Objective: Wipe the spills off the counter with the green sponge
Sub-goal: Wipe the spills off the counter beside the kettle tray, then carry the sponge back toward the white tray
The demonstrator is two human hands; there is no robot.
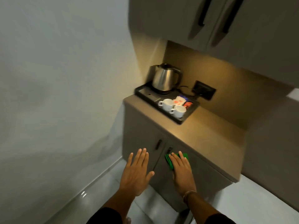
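Observation:
My right hand [181,167] holds the green sponge [169,161] under its palm and fingers, in front of the lower cabinet doors and below the counter's front edge. Green shows past my fingertips and on the thumb side. My left hand [137,170] is held flat with its fingers spread and nothing in it, to the left of the sponge. The beige counter [210,139] runs away to the upper right under a warm light. No spill shows clearly on its surface.
A black tray [142,92] at the counter's far left end carries a steel kettle [165,77], two white cups [174,106] and sachets [179,101]. A wall socket [204,92] sits behind it. Upper cabinets [218,21] hang overhead. A white wall stands left, a glossy floor below.

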